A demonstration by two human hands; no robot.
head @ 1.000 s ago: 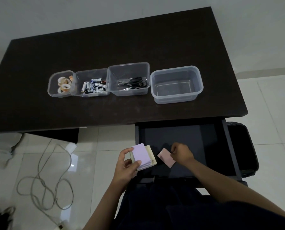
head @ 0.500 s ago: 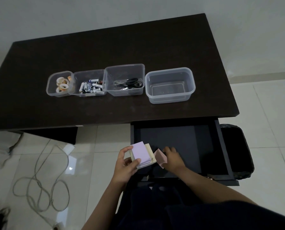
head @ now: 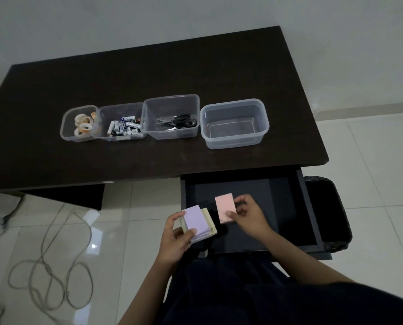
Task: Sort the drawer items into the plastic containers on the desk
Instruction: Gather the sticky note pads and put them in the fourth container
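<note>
My left hand [head: 175, 240] grips a stack of sticky-note pads [head: 197, 221], purple on top and pale yellow beneath, at the open drawer's [head: 287, 207] front left corner. My right hand [head: 248, 213] pinches a pink pad [head: 224, 207] just above the drawer floor, right of the stack. On the dark desk [head: 148, 73] stand several clear containers in a row: one with tape rolls [head: 79, 124], one with batteries [head: 121, 125], one with scissors [head: 172, 118], and an empty one [head: 234, 123] at the right.
A black-lined bin [head: 329, 214] stands right of the drawer. A grey cable [head: 50, 266] loops over the tiled floor at the left. The wall runs behind the desk.
My right hand has lifted the pink pad off the drawer floor and turned it flat, a little away from the stack. The left hand keeps its hold on the stack.
</note>
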